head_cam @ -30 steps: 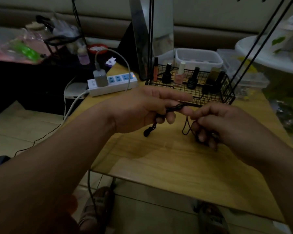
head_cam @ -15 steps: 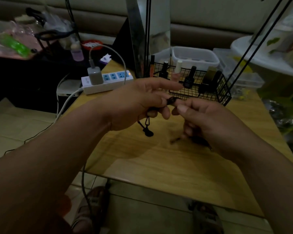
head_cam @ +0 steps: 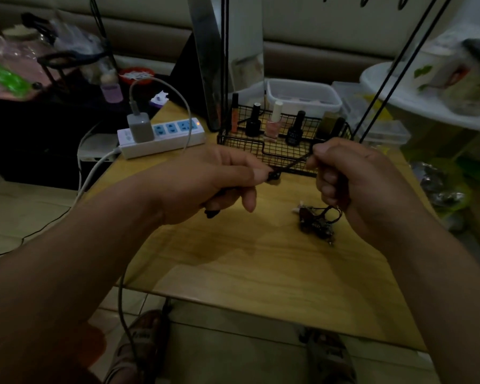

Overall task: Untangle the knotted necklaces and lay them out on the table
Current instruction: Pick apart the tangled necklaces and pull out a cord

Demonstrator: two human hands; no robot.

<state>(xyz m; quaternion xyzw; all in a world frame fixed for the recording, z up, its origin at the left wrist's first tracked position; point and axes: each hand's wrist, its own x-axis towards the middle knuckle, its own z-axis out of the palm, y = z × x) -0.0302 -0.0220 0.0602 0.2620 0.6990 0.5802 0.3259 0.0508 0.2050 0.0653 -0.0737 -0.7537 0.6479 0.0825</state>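
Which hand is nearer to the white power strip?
Left. The left hand is just in front of the power strip; the right hand is farther right, before the wire basket.

Pinching the knot of a thin black cord necklace with the left hand, gripping its other end with the right hand, cord taut above the pale wooden bench. Beside the right hand, on the bench, a dark tangled heap of necklaces.

Both forearms are bare from the frame's lower corners up to the left hand and right hand. At the bottom edge, the feet wear a strapped left sandal and right sandal.
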